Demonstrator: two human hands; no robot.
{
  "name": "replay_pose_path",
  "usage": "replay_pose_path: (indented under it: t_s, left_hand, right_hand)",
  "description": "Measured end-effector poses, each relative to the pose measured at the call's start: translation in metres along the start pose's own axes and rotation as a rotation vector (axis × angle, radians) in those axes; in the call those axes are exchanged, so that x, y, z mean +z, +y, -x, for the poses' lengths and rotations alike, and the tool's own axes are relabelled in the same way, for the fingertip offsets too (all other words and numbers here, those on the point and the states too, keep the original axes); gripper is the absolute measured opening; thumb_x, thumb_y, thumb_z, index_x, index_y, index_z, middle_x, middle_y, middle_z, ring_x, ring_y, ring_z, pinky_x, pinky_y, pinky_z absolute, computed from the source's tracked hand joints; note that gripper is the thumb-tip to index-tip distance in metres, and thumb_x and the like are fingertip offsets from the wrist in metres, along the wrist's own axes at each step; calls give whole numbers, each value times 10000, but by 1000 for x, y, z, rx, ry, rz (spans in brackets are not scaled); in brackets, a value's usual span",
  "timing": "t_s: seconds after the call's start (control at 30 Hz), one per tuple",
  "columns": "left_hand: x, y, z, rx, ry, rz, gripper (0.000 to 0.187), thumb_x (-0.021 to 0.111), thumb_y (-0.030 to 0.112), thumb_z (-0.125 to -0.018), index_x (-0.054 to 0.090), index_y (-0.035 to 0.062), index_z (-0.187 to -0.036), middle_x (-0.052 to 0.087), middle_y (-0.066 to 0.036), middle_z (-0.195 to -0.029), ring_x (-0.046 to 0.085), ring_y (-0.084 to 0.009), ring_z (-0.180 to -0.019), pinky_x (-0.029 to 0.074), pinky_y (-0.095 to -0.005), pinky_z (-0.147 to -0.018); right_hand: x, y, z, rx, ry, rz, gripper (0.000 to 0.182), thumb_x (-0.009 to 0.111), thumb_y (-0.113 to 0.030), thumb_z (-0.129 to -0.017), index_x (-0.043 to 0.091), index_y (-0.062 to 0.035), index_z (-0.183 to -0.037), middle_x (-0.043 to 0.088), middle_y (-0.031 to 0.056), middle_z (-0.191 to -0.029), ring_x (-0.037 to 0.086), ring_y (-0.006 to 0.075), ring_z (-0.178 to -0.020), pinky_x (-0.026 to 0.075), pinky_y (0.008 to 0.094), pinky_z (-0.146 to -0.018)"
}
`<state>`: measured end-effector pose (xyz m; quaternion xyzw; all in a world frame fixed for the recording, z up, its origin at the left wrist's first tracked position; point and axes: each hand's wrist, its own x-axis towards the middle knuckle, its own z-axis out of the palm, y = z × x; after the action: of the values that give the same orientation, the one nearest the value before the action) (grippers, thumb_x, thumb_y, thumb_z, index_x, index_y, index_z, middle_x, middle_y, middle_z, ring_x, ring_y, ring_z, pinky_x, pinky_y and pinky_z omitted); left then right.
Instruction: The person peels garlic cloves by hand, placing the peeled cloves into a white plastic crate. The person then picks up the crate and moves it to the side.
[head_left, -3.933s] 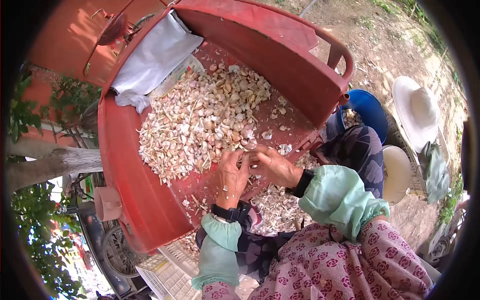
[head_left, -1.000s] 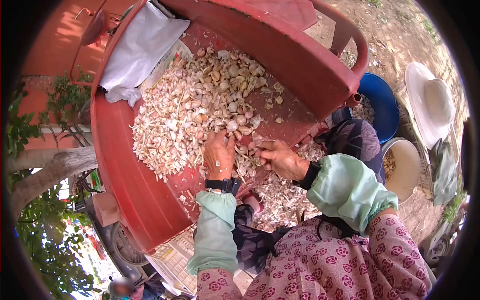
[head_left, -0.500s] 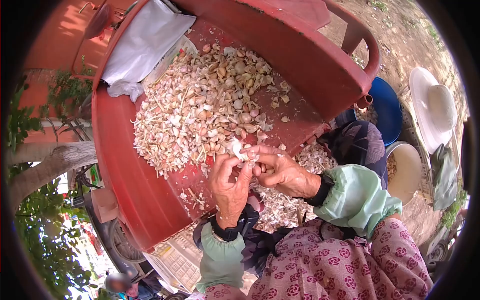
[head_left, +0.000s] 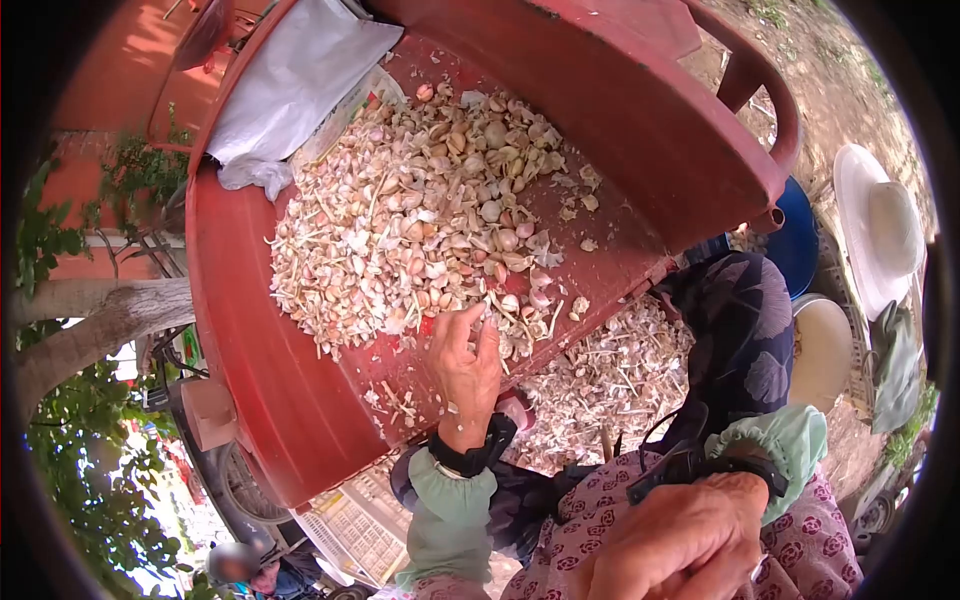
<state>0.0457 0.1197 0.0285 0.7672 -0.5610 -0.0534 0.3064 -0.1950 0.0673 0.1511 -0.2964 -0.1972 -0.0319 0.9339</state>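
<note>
My left hand (head_left: 466, 372) reaches over the near edge of the garlic pile (head_left: 395, 220), its fingers bent and drawn in towards the thumb. A pale bit shows at its fingertips, too small to make out. Loose garlic cloves (head_left: 510, 303) lie just beyond it. Low over the patterned cloth on my lap (head_left: 590, 500) is my right hand (head_left: 690, 535), close to the camera with its fingers curled under. What it holds, if anything, is hidden; a small whitish spot shows beside a finger. Both wrists have dark bands and green sleeves.
A red metal tray (head_left: 225, 300) with raised walls bears the garlic and a white plastic bag (head_left: 300, 85). Peelings and stalks (head_left: 610, 385) heap below its near edge. To the right stand a blue bucket (head_left: 795, 240), a cream bucket (head_left: 825, 350) and a white hat (head_left: 885, 230).
My hands were together, fingering a whitish piece of garlic. They have parted: my right hand has swung down to my lap, while my left stays at the pile's near edge.
</note>
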Motion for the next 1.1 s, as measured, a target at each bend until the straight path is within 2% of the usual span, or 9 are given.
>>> replay_pose_path:
  t_s: [0.17,0.4,0.5,0.53,0.57,0.6,0.67,0.8,1.1]
  left_hand:
    - [37,0,-34,78,4,-148,162,645,65,-765,619,24,-920,555,-126,-795,565,-303,-691,446,-384,-610]
    - [56,-20,-35,75,9,-189,130,651,55,-758,607,48,-881,560,-139,-797,585,-303,-670,463,-382,-573]
    - [43,-13,-28,-163,52,325,174,666,-23,-749,606,10,-909,549,-55,-805,558,-127,-686,463,-241,-610]
    - [31,-3,-25,-165,55,327,174,666,-23,-749,606,10,-909,549,-55,-805,558,-127,-686,463,-241,-610]
    - [15,9,-22,-275,28,509,160,660,-13,-766,607,2,-916,557,-52,-821,564,-128,-712,465,-239,-629]
    - [-1,22,-18,-382,1,693,148,653,-3,-783,608,-6,-923,566,-49,-838,570,-130,-738,467,-237,-648]
    - [-37,56,-6,-123,25,683,145,631,-8,-806,606,-24,-947,573,-65,-922,575,-137,-759,466,-234,-681]
    - [-100,121,20,313,-22,817,101,646,-20,-762,582,13,-832,562,-100,-864,533,-160,-693,490,-266,-534]
    - [-126,157,31,549,40,952,157,723,20,-708,637,42,-838,569,-78,-776,515,-166,-638,447,-256,-507]
  right_hand:
    - [10,27,-16,-593,-37,137,175,590,-71,-878,561,32,-1015,621,115,-884,616,207,-708,477,309,-560]
    - [4,27,-10,-597,6,-18,179,585,-48,-874,555,42,-1026,608,131,-923,606,226,-729,468,296,-565]
    - [-4,12,5,-67,69,-245,197,607,-53,-852,587,27,-1031,599,126,-917,589,219,-688,463,282,-542]
    - [-22,19,2,-330,19,-116,232,493,-72,-909,483,89,-1076,563,144,-900,523,246,-740,417,364,-620]
    - [-24,11,-6,-340,184,-85,193,452,-134,-936,499,34,-1018,573,75,-797,532,60,-713,398,171,-641]
    - [-31,9,-7,-384,363,-69,239,429,-181,-937,491,37,-1014,575,85,-770,517,77,-658,390,191,-554]
    - [-53,5,-13,-344,695,-70,234,485,-196,-890,489,8,-1006,558,145,-814,418,80,-459,323,208,-403]
    - [-102,25,-10,-420,725,14,267,357,-153,-949,481,0,-1130,554,98,-1021,442,76,-665,291,169,-454]
    - [-128,44,-11,-366,1058,-135,246,432,-185,-943,483,43,-1022,504,52,-826,334,61,-537,251,168,-421]
